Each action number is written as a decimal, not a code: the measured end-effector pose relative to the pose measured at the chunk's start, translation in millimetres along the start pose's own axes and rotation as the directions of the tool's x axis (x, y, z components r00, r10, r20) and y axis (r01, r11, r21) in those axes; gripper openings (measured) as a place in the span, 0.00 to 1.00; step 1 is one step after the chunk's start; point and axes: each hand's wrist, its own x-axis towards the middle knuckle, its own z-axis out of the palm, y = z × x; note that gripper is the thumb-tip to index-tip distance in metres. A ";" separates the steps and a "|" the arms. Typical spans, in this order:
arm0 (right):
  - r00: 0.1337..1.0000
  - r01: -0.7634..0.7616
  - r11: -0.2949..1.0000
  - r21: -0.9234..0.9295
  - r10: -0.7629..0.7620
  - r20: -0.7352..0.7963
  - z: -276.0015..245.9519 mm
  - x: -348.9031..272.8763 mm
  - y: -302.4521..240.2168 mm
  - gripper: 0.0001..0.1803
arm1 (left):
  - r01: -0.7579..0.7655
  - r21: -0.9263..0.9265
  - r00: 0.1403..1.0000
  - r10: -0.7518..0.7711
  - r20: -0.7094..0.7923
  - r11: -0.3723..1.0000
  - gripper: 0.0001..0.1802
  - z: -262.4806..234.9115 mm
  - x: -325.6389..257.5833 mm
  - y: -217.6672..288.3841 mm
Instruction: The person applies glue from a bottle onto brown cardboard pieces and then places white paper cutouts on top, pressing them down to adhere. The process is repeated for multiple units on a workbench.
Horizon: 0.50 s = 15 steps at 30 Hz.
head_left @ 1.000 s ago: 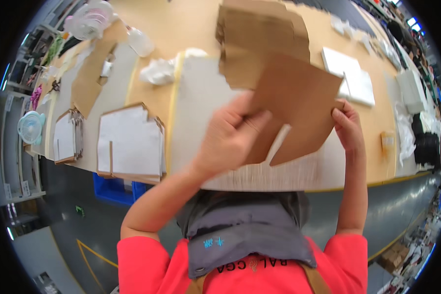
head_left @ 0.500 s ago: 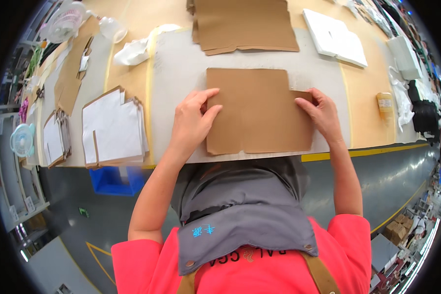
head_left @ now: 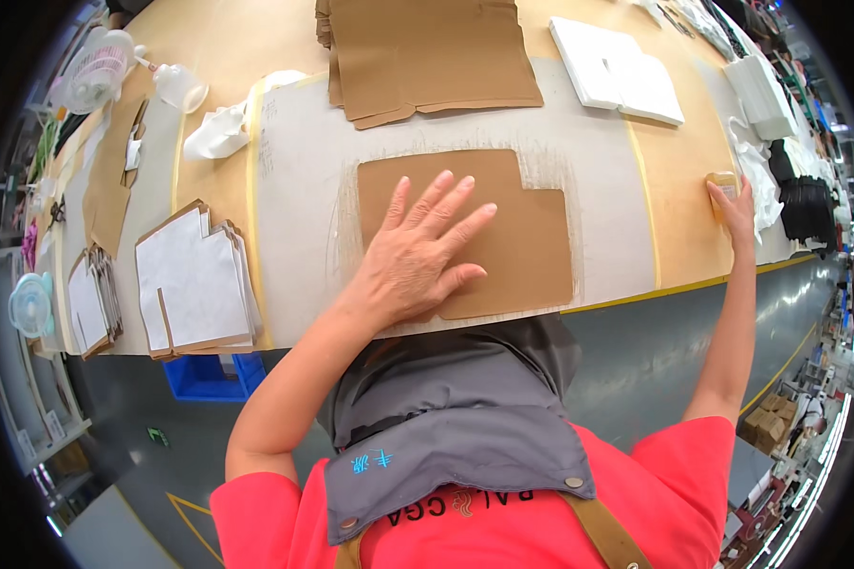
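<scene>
Head view: left hand (head_left: 417, 256) flat on cardboard (head_left: 503, 242)

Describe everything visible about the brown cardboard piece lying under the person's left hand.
The cardboard piece is a flat, plain brown sheet, cut in a stepped outline with its upper right corner notched away. It looks like thin, unprinted board. It lies flat on the white sheet that covers the middle of the wooden table, near the table's front edge. The left hand rests palm down on it with fingers spread, covering its lower left part. A stack of similar brown pieces sits farther back, apart from it.
</scene>
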 end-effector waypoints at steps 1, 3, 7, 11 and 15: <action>0.980 -0.161 0.977 0.143 0.140 0.143 1.0 5.0 5.5 0.38 | 0.009 0.018 1.000 -0.009 0.022 1.000 0.36 4.2 0.1 0.3; 0.886 -0.345 0.908 0.237 0.232 0.400 -2.9 16.9 9.4 0.36 | 0.023 0.059 0.997 -0.027 0.065 0.998 0.37 13.5 -1.9 -1.3; 0.865 -0.480 0.766 0.428 0.330 0.379 -16.2 9.1 3.9 0.30 | 0.024 0.073 0.993 -0.032 0.111 0.997 0.38 14.6 4.3 -1.7; 0.883 -0.466 0.083 0.881 0.116 0.456 -25.8 -27.3 -44.0 0.28 | 0.026 0.070 0.991 -0.035 0.129 0.997 0.40 8.2 1.9 -1.3; 0.911 -0.410 -0.197 0.890 -0.046 0.410 -36.5 -87.0 -130.5 0.32 | 0.106 -0.145 0.994 -0.102 0.035 0.984 0.40 -2.7 1.3 -0.6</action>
